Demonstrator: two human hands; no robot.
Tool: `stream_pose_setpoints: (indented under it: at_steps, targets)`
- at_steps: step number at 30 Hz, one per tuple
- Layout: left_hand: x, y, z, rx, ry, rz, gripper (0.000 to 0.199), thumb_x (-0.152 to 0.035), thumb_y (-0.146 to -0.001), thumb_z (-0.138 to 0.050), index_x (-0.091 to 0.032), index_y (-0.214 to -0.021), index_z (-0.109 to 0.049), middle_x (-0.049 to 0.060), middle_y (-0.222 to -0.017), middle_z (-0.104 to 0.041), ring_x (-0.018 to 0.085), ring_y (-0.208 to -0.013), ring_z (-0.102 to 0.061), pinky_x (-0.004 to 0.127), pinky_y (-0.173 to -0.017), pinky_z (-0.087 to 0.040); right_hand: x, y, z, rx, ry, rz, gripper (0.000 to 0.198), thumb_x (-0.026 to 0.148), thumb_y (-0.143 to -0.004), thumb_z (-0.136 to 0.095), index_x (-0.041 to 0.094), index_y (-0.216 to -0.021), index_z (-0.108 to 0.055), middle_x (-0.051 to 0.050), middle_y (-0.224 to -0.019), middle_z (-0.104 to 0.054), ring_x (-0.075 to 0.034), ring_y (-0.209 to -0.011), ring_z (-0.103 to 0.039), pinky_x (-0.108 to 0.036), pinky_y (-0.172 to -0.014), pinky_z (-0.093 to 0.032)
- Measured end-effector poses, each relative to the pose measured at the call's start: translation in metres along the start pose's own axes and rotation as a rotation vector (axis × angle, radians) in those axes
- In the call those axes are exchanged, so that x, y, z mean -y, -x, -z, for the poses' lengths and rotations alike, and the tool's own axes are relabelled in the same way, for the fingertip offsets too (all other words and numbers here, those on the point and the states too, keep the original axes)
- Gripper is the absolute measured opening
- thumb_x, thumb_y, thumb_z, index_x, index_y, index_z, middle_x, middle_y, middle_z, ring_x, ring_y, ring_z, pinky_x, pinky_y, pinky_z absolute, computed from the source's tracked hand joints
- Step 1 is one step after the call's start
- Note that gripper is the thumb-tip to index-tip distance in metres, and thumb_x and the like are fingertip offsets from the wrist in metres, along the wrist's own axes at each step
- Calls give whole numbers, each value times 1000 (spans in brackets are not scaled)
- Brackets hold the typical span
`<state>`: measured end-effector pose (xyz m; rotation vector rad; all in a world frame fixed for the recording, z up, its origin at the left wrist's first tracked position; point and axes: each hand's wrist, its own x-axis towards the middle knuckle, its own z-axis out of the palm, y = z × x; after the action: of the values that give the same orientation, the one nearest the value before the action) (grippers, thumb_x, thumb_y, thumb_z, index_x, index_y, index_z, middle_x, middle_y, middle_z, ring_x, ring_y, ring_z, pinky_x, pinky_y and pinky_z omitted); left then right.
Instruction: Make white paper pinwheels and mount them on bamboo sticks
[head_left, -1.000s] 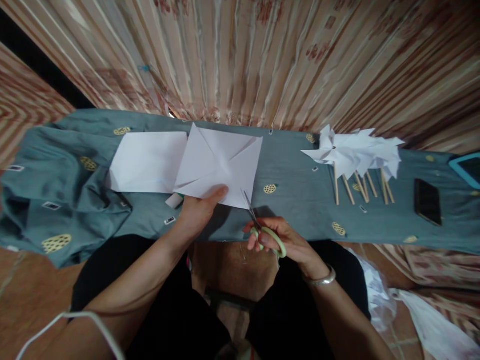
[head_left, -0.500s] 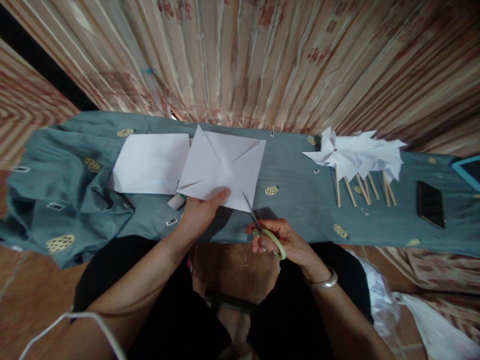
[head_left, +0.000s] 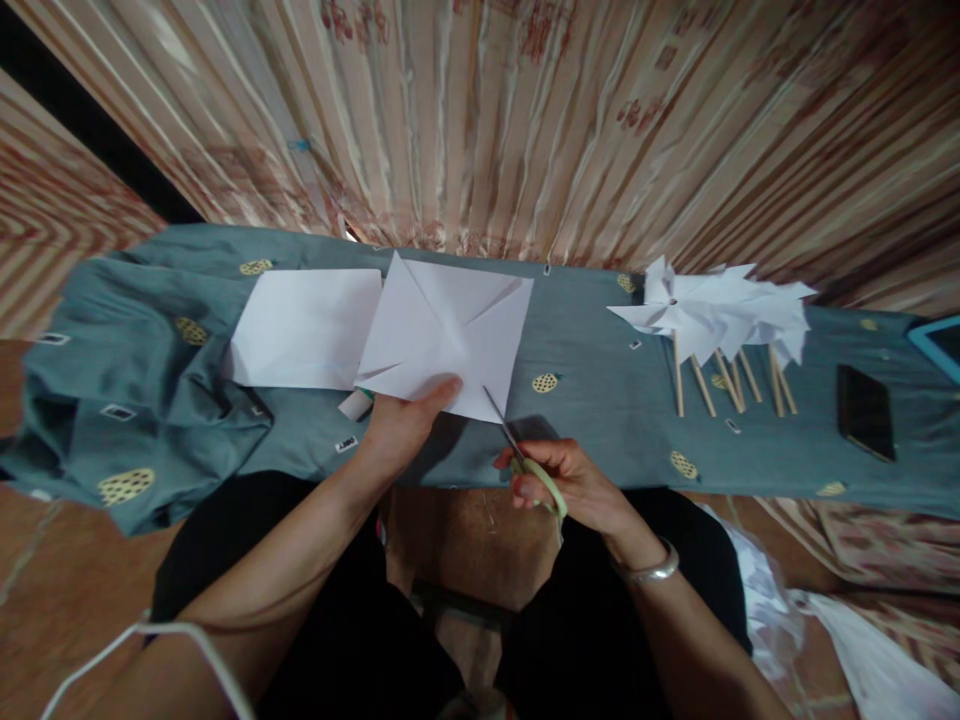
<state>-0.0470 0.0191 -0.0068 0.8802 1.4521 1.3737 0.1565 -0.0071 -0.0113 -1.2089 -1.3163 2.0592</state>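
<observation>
My left hand (head_left: 409,425) grips the near edge of a white square sheet of paper (head_left: 450,325), thumb on top and fingers underneath. Slits run inward from several of the sheet's corners. My right hand (head_left: 566,480) holds scissors (head_left: 544,485) with light green handles, fingers closed around the loops. One blade lies over the paper's near right corner, pointing toward its middle. Left of the sheet lies a stack of white paper (head_left: 307,330). A small whitish cylinder (head_left: 355,404) sits partly hidden under the sheet, by my left wrist.
White paper pinwheels (head_left: 727,310) on wooden sticks lie overlapping at the right. Beyond them are a black phone (head_left: 865,412) and a blue-edged object (head_left: 937,345). The narrow surface wears a green cloth (head_left: 585,350), bunched at the left. Curtains (head_left: 480,120) hang behind.
The view shifts very slightly. Both hands, the sheet and the scissors keep nearly the same positions, with the blade still at the near right corner.
</observation>
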Motion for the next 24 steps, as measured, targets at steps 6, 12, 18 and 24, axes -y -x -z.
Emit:
stream_pose_setpoints:
  at_steps: [6, 12, 18, 24]
  targets:
    - [4, -2, 0, 11, 36, -4, 55, -34, -63, -76, -18, -113, -62, 9, -102, -72, 30, -112, -59, 45, -104, -41, -3, -1, 1, -12, 1, -9, 41, 48, -65, -81, 15, -85, -67, 3, -60, -64, -8, -49, -59, -19, -49, -51]
    - [2, 1, -1, 25, 24, -11, 56, -32, -62, -76, -18, -115, -61, 8, -104, -71, 29, -104, -62, 43, -101, -43, 1, 0, -1, -20, 42, 1, 41, 48, -65, -81, 15, -85, -67, 3, -59, -63, -7, -49, -56, -18, -48, -48]
    - [-1, 10, -5, 83, -8, 81, 55, -30, -60, -76, -18, -112, -62, 8, -100, -72, 30, -96, -65, 45, -94, -47, 4, 1, 0, 1, 100, 76, 41, 51, -70, -76, 15, -87, -67, 1, -62, -64, -8, -52, -56, -20, -51, -48]
    - [-6, 11, -7, 90, -3, 56, 52, -28, -60, -76, -20, -109, -64, 7, -99, -73, 30, -98, -64, 44, -96, -47, 2, 1, 0, -11, 84, 68, 39, 49, -69, -77, 15, -86, -67, 2, -61, -63, -8, -51, -56, -19, -50, -48]
